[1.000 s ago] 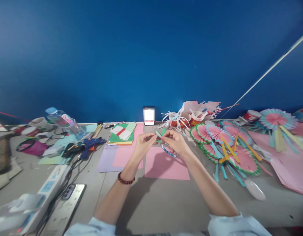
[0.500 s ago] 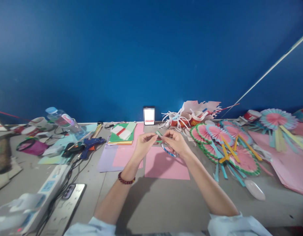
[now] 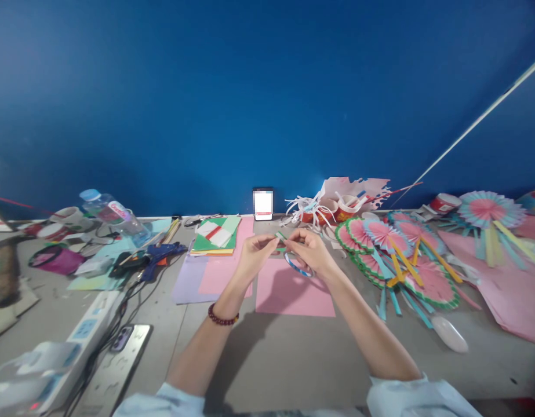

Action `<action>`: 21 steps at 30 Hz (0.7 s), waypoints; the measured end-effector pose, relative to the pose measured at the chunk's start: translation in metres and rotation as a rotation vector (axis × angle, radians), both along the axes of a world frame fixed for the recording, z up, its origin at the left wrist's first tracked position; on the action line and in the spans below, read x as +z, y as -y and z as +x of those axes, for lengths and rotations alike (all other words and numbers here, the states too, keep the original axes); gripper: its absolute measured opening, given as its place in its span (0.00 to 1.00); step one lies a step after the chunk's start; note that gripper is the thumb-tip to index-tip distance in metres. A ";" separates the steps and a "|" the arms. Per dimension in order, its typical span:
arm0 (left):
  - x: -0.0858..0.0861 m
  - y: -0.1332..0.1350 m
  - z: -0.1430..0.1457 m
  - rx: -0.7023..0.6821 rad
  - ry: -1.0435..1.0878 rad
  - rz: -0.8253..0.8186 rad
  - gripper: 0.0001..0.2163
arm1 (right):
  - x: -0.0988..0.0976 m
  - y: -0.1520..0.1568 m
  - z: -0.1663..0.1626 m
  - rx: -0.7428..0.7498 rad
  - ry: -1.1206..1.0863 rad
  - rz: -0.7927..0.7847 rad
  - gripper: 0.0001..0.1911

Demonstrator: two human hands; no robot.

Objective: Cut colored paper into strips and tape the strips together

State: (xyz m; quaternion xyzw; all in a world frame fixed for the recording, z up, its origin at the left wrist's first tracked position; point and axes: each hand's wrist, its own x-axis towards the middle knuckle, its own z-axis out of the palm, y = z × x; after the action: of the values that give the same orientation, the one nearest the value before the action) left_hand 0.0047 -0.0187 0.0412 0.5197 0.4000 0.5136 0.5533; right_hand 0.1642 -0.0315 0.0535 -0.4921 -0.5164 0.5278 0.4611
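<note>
Over the pink paper sheet (image 3: 293, 295), both my hands meet at a small green paper strip (image 3: 281, 236). My left hand (image 3: 255, 253) pinches its left end between thumb and fingertips. The other end is in the pinch of my right hand (image 3: 311, 253). A blue and white loop (image 3: 298, 267) hangs under my right palm, partly covered by the fingers; I cannot make out what it belongs to. Left of my hands lies a stack of green, white and yellow paper (image 3: 217, 237).
A lit phone (image 3: 263, 205) stands against the blue wall. Folded paper fans (image 3: 386, 240) and a white computer mouse (image 3: 450, 335) lie to the right. Leftward are a blue glue gun (image 3: 160, 255), a bottle (image 3: 115, 214), a power strip (image 3: 82, 341) and another phone (image 3: 123, 362).
Almost nothing differs. Both hands keep their place and their pinch on the green strip, with only slight finger movement at most.
</note>
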 end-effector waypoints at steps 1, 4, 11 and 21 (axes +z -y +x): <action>0.001 0.000 0.000 0.002 -0.002 0.005 0.15 | 0.000 0.000 0.000 0.001 0.001 0.002 0.16; 0.003 0.001 0.000 0.006 -0.029 0.015 0.16 | -0.003 -0.001 0.001 0.008 0.007 0.020 0.13; 0.003 0.000 0.003 0.030 -0.061 0.017 0.18 | -0.003 -0.001 -0.001 0.012 0.033 0.036 0.13; 0.005 -0.002 0.000 0.123 -0.149 0.095 0.17 | -0.002 -0.001 -0.003 0.008 0.008 0.022 0.14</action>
State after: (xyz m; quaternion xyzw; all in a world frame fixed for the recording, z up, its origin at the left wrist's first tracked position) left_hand 0.0043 -0.0168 0.0457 0.5565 0.4463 0.5252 0.4640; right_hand 0.1608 -0.0308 0.0517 -0.4870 -0.5260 0.5221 0.4621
